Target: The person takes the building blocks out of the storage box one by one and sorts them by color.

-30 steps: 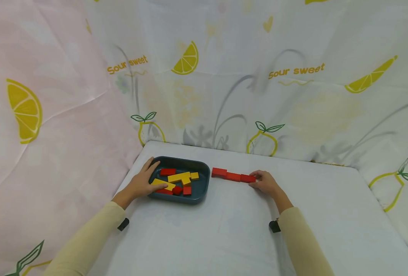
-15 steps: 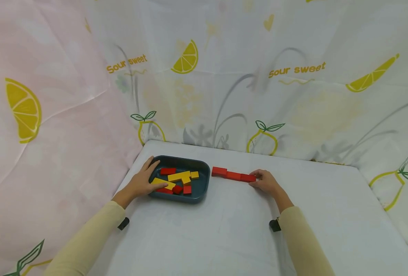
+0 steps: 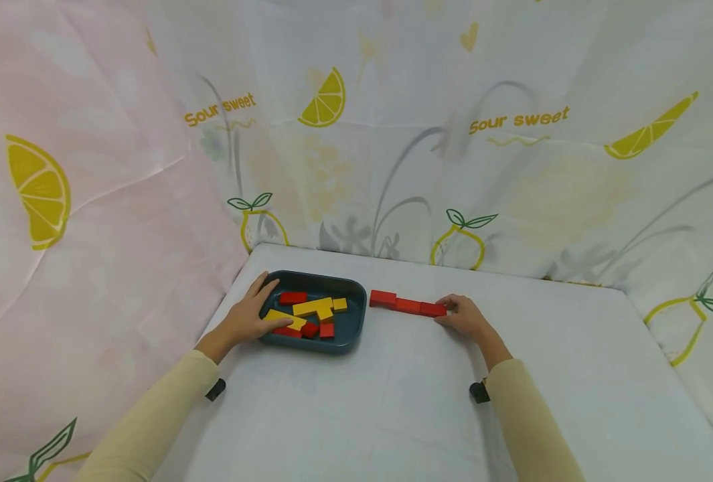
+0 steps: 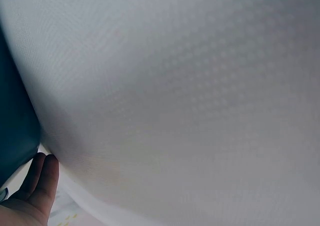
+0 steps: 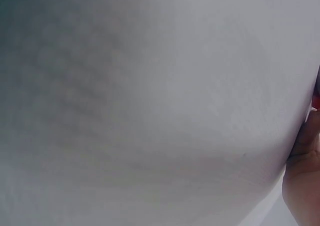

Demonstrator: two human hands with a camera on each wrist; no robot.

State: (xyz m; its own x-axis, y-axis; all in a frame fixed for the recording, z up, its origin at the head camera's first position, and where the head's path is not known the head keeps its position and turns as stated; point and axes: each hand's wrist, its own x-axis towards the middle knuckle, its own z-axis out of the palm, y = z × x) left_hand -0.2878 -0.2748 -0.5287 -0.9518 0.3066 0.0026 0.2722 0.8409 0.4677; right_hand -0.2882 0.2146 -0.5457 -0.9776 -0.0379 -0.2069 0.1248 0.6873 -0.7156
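Observation:
In the head view my left hand (image 3: 246,318) grips the left end of a dark blue-green tray (image 3: 356,328), thumb reaching over the rim above the blocks. Two of its fingertips lie against the tray's outer wall (image 4: 15,110) in the left wrist view. Right of the tray, three red blocks form a row: a thicker left block (image 3: 383,299), a middle block (image 3: 408,306) and a right block (image 3: 432,310). The right block's outer end is pinched between thumb and fingers of my right hand (image 3: 466,317). The right wrist view shows only a sliver of red (image 5: 316,100) beside the thumb.
Several blocks lie in the tray, among them a long yellow block (image 3: 312,308), a small yellow cube (image 3: 340,305) and a red cube (image 3: 327,330). A white cloth (image 3: 356,415) covers the table. A lemon-print curtain (image 3: 392,167) hangs behind its far edge.

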